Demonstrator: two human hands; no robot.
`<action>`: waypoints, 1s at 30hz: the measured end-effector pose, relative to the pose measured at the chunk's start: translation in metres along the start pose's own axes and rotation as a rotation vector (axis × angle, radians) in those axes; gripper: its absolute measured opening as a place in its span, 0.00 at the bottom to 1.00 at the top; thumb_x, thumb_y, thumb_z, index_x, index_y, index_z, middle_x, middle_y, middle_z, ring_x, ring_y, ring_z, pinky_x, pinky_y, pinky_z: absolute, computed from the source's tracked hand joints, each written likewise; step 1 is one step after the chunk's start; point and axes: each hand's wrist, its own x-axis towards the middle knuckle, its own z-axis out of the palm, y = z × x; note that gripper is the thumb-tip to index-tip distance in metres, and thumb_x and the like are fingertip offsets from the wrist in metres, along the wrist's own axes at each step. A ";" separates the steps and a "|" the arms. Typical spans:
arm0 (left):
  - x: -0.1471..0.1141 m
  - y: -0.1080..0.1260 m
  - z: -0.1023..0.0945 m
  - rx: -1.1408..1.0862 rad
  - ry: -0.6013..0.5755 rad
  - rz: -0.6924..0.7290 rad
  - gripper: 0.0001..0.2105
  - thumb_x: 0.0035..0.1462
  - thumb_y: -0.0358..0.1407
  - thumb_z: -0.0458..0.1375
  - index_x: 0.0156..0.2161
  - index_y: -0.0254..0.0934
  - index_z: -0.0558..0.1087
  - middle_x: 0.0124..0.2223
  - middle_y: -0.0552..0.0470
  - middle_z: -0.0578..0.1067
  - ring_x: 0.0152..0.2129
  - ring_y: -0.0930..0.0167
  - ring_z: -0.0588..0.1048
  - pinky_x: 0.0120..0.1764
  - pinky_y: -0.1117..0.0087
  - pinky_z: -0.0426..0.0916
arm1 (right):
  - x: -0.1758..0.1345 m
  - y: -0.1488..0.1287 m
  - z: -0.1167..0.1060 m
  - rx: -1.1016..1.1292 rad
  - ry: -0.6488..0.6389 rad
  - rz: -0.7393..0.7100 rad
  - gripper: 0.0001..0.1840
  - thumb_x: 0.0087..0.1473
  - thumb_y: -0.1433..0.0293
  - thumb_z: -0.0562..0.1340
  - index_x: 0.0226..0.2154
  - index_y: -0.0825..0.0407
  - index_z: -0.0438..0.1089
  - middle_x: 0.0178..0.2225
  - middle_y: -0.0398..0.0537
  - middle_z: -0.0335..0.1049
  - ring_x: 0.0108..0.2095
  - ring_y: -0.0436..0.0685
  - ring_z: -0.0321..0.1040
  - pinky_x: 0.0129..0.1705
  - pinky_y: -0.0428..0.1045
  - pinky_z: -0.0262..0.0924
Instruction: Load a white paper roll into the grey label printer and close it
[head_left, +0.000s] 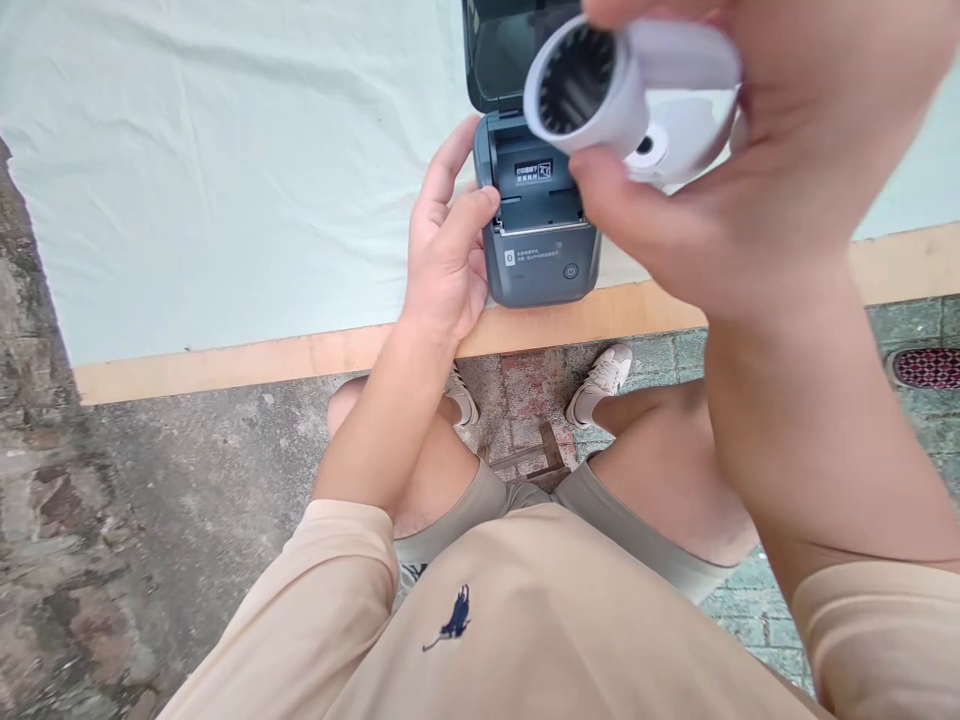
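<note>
A dark grey label printer [540, 272] lies near the table's front edge with its lid [501, 60] swung up, baring the roll compartment. My left hand [450, 235] grips the printer's left side, thumb on the rim and fingers around the body. Close to the camera, above the printer's right side, my right hand [750, 170] holds a white label roll [634, 120] between thumb and fingers. The roll's hollow core with a ridged inside faces left, and a loose strip of its paper curls to the right. Part of the compartment is hidden behind the roll and hand.
A pale cloth [247, 190] covers the table, whose wooden edge [225, 358] runs along the front. Below are my knees, shoes [604, 380] and a wooden stool part [551, 447] on paving. A patterned red object [928, 368] is on the ground at right.
</note>
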 end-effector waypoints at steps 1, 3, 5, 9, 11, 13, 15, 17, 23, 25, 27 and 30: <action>0.000 0.001 0.001 -0.011 -0.011 0.011 0.27 0.50 0.48 0.61 0.56 0.51 0.62 0.46 0.56 0.77 0.54 0.62 0.70 0.54 0.62 0.67 | 0.001 -0.007 0.001 -0.073 0.008 -0.061 0.24 0.51 0.62 0.55 0.52 0.44 0.61 0.50 0.41 0.63 0.52 0.57 0.63 0.54 0.53 0.53; -0.001 0.002 0.002 -0.033 -0.021 0.032 0.26 0.50 0.47 0.61 0.54 0.51 0.63 0.50 0.57 0.75 0.55 0.62 0.69 0.54 0.62 0.67 | 0.004 -0.014 0.005 -0.235 -0.010 -0.096 0.22 0.50 0.67 0.55 0.49 0.46 0.62 0.44 0.41 0.68 0.46 0.58 0.68 0.49 0.56 0.55; -0.001 0.003 0.003 -0.036 -0.013 0.040 0.25 0.51 0.47 0.61 0.54 0.50 0.63 0.52 0.57 0.74 0.56 0.61 0.69 0.54 0.62 0.67 | 0.007 -0.016 0.010 -0.339 -0.082 -0.040 0.20 0.51 0.69 0.54 0.48 0.44 0.62 0.43 0.40 0.69 0.44 0.60 0.68 0.49 0.60 0.55; -0.002 0.003 0.004 -0.052 -0.026 0.040 0.23 0.51 0.47 0.60 0.52 0.50 0.64 0.51 0.57 0.74 0.55 0.61 0.69 0.52 0.61 0.69 | 0.012 -0.015 0.014 -0.380 -0.135 -0.010 0.19 0.52 0.70 0.53 0.48 0.42 0.61 0.46 0.41 0.69 0.44 0.62 0.68 0.48 0.62 0.54; -0.003 0.004 0.005 -0.080 -0.050 0.048 0.21 0.52 0.46 0.60 0.51 0.50 0.64 0.50 0.57 0.74 0.54 0.62 0.71 0.51 0.62 0.70 | 0.013 -0.017 0.013 -0.400 -0.140 -0.004 0.18 0.51 0.70 0.53 0.46 0.43 0.62 0.44 0.43 0.69 0.42 0.62 0.68 0.48 0.63 0.54; -0.003 0.006 0.005 -0.092 -0.053 0.050 0.20 0.53 0.44 0.60 0.51 0.49 0.65 0.50 0.58 0.75 0.53 0.63 0.72 0.51 0.62 0.70 | 0.013 -0.018 0.012 -0.422 -0.142 -0.002 0.17 0.51 0.70 0.52 0.45 0.44 0.63 0.42 0.45 0.69 0.42 0.62 0.67 0.48 0.64 0.53; -0.004 0.007 0.006 -0.076 -0.044 0.030 0.20 0.53 0.43 0.60 0.51 0.49 0.65 0.51 0.58 0.74 0.54 0.63 0.71 0.52 0.63 0.69 | 0.013 -0.018 0.012 -0.429 -0.156 0.002 0.17 0.53 0.70 0.50 0.45 0.43 0.63 0.44 0.44 0.69 0.43 0.63 0.67 0.48 0.64 0.53; -0.004 0.008 0.006 -0.064 -0.033 0.015 0.19 0.53 0.42 0.60 0.51 0.49 0.65 0.51 0.57 0.74 0.54 0.63 0.70 0.53 0.63 0.68 | 0.012 -0.015 0.013 -0.421 -0.164 -0.009 0.17 0.53 0.70 0.50 0.45 0.42 0.63 0.48 0.43 0.67 0.46 0.64 0.67 0.47 0.62 0.53; -0.002 0.005 0.006 -0.113 -0.064 0.039 0.20 0.53 0.45 0.59 0.51 0.50 0.64 0.45 0.56 0.75 0.50 0.63 0.73 0.50 0.62 0.70 | 0.003 -0.011 0.009 -0.417 -0.157 -0.107 0.13 0.54 0.67 0.50 0.40 0.43 0.66 0.41 0.42 0.70 0.43 0.59 0.67 0.47 0.59 0.50; -0.002 0.005 0.005 -0.101 -0.074 0.022 0.22 0.52 0.48 0.59 0.51 0.50 0.64 0.45 0.55 0.76 0.50 0.62 0.73 0.49 0.61 0.70 | -0.002 -0.015 0.007 -0.428 -0.246 -0.145 0.10 0.54 0.66 0.51 0.34 0.45 0.66 0.36 0.41 0.71 0.40 0.57 0.67 0.46 0.58 0.49; -0.003 0.005 0.004 -0.086 -0.087 0.007 0.25 0.49 0.52 0.60 0.52 0.52 0.63 0.46 0.54 0.76 0.51 0.62 0.72 0.49 0.62 0.70 | -0.006 -0.017 0.005 -0.384 -0.316 -0.202 0.11 0.52 0.59 0.54 0.30 0.47 0.66 0.32 0.41 0.70 0.36 0.55 0.66 0.43 0.55 0.48; -0.003 0.004 0.002 -0.032 -0.115 0.009 0.34 0.41 0.50 0.65 0.55 0.53 0.61 0.47 0.54 0.75 0.53 0.61 0.70 0.50 0.62 0.69 | -0.005 -0.011 0.001 -0.163 -0.258 -0.264 0.17 0.50 0.53 0.58 0.27 0.50 0.67 0.25 0.41 0.68 0.29 0.50 0.62 0.35 0.51 0.49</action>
